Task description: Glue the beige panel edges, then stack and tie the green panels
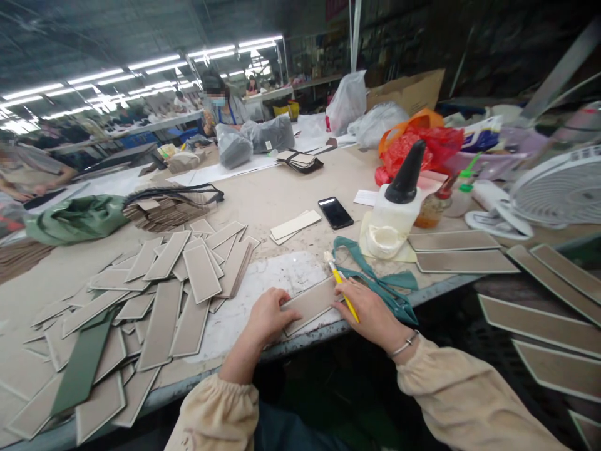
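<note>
A beige rectangular panel with a pale border (310, 305) lies at the table's front edge between my hands. My left hand (270, 318) grips its left end, with the thumb and curled fingers at the edges. In my right hand (369, 311) is a yellow-handled brush (337, 274), its bristles pointing up and away from me. The right fingertips also touch the panel's right end. Just beyond the brush lies a crumpled teal cloth strip (361, 260). A small round cup with pale, crusted residue (385, 241) stands before a white bottle with a black cone cap (398, 200).
A loose heap of similar panels (159, 319) spreads to the left, with a green strip (82, 360) on top. More panels (460, 261) lie at right. A phone (335, 213), white strips (295, 227) and a fan (558, 188) are farther back. Co-workers sit beyond.
</note>
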Action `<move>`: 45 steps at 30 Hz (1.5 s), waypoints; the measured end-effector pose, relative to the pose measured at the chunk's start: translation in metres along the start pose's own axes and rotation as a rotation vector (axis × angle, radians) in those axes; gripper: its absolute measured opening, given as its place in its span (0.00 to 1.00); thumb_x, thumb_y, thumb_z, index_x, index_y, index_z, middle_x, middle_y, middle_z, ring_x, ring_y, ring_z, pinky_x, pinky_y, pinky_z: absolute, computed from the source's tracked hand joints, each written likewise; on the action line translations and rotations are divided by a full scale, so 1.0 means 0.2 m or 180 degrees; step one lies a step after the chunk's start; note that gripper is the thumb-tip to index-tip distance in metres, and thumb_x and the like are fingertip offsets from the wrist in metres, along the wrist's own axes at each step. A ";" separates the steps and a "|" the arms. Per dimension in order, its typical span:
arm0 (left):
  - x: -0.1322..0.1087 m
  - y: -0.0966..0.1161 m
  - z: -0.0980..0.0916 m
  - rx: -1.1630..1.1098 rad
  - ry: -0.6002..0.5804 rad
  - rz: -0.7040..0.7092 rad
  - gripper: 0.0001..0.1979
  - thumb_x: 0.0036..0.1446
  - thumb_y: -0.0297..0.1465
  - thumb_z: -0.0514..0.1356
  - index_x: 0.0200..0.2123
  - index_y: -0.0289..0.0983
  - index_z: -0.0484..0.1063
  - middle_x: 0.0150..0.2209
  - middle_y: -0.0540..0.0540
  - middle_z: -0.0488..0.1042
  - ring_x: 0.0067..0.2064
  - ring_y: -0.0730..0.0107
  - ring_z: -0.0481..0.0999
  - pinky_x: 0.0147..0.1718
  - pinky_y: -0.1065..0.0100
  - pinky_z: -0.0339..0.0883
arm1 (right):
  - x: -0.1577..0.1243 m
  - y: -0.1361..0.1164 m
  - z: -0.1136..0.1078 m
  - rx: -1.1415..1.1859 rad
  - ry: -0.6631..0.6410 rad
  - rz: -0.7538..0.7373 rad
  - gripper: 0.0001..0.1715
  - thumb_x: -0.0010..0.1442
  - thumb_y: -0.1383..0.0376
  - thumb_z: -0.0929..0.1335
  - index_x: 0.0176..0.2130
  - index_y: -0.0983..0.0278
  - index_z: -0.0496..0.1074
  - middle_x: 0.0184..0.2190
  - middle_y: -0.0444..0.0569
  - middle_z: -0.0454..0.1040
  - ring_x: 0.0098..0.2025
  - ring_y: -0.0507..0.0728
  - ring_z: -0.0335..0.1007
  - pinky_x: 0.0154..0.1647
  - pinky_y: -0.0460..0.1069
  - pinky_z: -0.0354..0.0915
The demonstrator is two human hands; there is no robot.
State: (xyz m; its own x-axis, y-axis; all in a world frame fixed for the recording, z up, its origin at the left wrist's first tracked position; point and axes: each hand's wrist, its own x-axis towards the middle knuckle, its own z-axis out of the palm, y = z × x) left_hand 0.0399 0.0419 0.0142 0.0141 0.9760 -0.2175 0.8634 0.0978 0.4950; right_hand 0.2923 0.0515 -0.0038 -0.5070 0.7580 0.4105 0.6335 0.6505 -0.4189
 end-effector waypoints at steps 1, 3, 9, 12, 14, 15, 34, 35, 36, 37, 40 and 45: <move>0.00 0.00 0.00 -0.0239 -0.0025 0.0004 0.12 0.45 0.39 0.65 0.31 0.37 0.73 0.31 0.49 0.70 0.35 0.65 0.69 0.33 0.68 0.58 | 0.00 0.01 -0.03 0.0118 0.0188 0.0023 0.06 0.63 0.66 0.65 0.42 0.61 0.64 0.45 0.55 0.75 0.52 0.60 0.71 0.54 0.57 0.66; -0.03 -0.01 0.01 -0.0943 -0.0139 -0.0001 0.12 0.49 0.41 0.62 0.27 0.36 0.70 0.26 0.51 0.67 0.32 0.68 0.66 0.30 0.70 0.56 | 0.00 0.04 -0.08 0.0259 0.0623 0.0127 0.06 0.63 0.66 0.65 0.41 0.60 0.63 0.46 0.53 0.75 0.50 0.59 0.72 0.49 0.54 0.69; -0.11 -0.03 -0.01 -0.2593 -0.0412 -0.0082 0.18 0.53 0.45 0.60 0.27 0.35 0.66 0.24 0.53 0.62 0.28 0.74 0.60 0.28 0.73 0.54 | 0.02 0.09 -0.17 0.0431 0.1252 0.0528 0.08 0.62 0.63 0.67 0.41 0.59 0.62 0.48 0.54 0.75 0.51 0.60 0.73 0.48 0.55 0.69; -0.12 -0.04 -0.01 -0.2754 -0.0399 0.0065 0.18 0.53 0.44 0.61 0.25 0.35 0.65 0.24 0.53 0.61 0.28 0.75 0.59 0.29 0.74 0.54 | 0.04 0.07 -0.17 0.0794 0.1130 0.0615 0.08 0.62 0.61 0.67 0.40 0.59 0.62 0.46 0.52 0.76 0.48 0.59 0.74 0.45 0.53 0.71; -0.13 -0.04 -0.01 -0.2821 -0.0498 0.0049 0.18 0.53 0.44 0.62 0.25 0.35 0.64 0.24 0.54 0.61 0.28 0.75 0.58 0.29 0.74 0.53 | 0.05 0.04 -0.16 0.0978 0.1120 0.0675 0.09 0.61 0.60 0.67 0.39 0.59 0.62 0.41 0.49 0.76 0.44 0.57 0.76 0.41 0.51 0.71; -0.13 -0.03 -0.01 -0.2837 -0.0537 0.0032 0.19 0.53 0.45 0.62 0.25 0.35 0.64 0.24 0.54 0.60 0.28 0.76 0.58 0.29 0.74 0.53 | 0.06 0.03 -0.15 0.0993 0.1155 0.0694 0.09 0.61 0.60 0.68 0.38 0.59 0.62 0.38 0.47 0.76 0.40 0.56 0.76 0.39 0.49 0.70; -0.15 0.01 0.04 -0.2906 -0.0943 -0.0225 0.24 0.49 0.51 0.61 0.23 0.34 0.66 0.20 0.54 0.58 0.23 0.78 0.54 0.23 0.73 0.45 | 0.10 -0.01 -0.14 0.0990 0.1231 0.0972 0.10 0.61 0.57 0.67 0.34 0.60 0.63 0.25 0.40 0.67 0.24 0.51 0.65 0.26 0.45 0.62; -0.15 0.02 0.04 -0.2946 -0.0950 -0.0248 0.25 0.49 0.52 0.61 0.23 0.34 0.65 0.20 0.54 0.58 0.23 0.78 0.54 0.23 0.73 0.45 | 0.10 -0.01 -0.13 0.0963 0.1228 0.0972 0.11 0.60 0.56 0.67 0.34 0.60 0.63 0.26 0.41 0.68 0.25 0.51 0.66 0.27 0.45 0.63; -0.15 0.02 0.04 -0.2974 -0.0972 -0.0259 0.25 0.48 0.52 0.62 0.23 0.35 0.65 0.20 0.54 0.58 0.22 0.78 0.54 0.23 0.73 0.45 | 0.10 -0.01 -0.13 0.0927 0.1230 0.0963 0.12 0.60 0.56 0.68 0.34 0.60 0.63 0.27 0.41 0.68 0.26 0.51 0.66 0.28 0.45 0.63; -0.15 0.02 0.04 -0.2984 -0.1002 -0.0263 0.25 0.48 0.52 0.62 0.23 0.35 0.65 0.20 0.54 0.58 0.22 0.78 0.54 0.23 0.73 0.45 | 0.10 -0.01 -0.13 0.0892 0.1240 0.0947 0.12 0.59 0.56 0.68 0.33 0.60 0.63 0.27 0.41 0.68 0.26 0.52 0.66 0.28 0.46 0.63; -0.15 0.02 0.04 -0.2952 -0.1080 -0.0252 0.25 0.48 0.52 0.62 0.22 0.35 0.64 0.20 0.54 0.58 0.22 0.78 0.55 0.22 0.73 0.46 | 0.10 -0.03 -0.14 0.0849 0.1254 0.0912 0.10 0.60 0.58 0.67 0.31 0.60 0.62 0.26 0.40 0.66 0.26 0.51 0.65 0.28 0.45 0.63; -0.15 0.02 0.05 -0.2980 -0.1150 -0.0152 0.23 0.48 0.49 0.64 0.27 0.33 0.68 0.22 0.52 0.63 0.24 0.78 0.59 0.23 0.74 0.49 | 0.10 -0.04 -0.15 0.1000 0.1351 0.0890 0.10 0.61 0.61 0.67 0.30 0.60 0.61 0.24 0.39 0.62 0.24 0.50 0.61 0.27 0.45 0.61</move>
State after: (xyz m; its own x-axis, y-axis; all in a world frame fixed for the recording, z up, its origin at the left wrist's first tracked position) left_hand 0.0475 0.0107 0.0142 0.2763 0.8646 -0.4197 0.1248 0.4007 0.9077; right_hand 0.2944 0.0612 0.0314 -0.0270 0.8594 0.5106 0.4732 0.4609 -0.7508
